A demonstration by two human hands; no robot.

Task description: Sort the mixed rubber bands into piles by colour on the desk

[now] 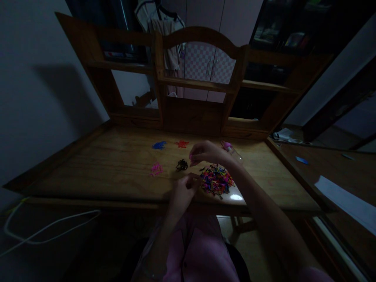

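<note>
In the head view, the mixed pile (216, 181) of small multicoloured pieces is seen on the wooden desk (123, 156), just right of the left hand (184, 190) and nearer the desk's front edge than the right hand (206, 152). The hands are held apart from each other. A pink piece (191, 157) is pinched at the right fingertips (its outline is lost in the dim light). The left fingers are curled by the pile's edge; whether anything is gripped there cannot be told. The dark heap (181, 165) is placed between the hands and the pink heap (156, 169), with the blue heap (159, 145) and red heap (182, 144) set farther back. The bottle (237, 156) is partly covered by the right forearm, and single pieces cannot be made out clearly.
</note>
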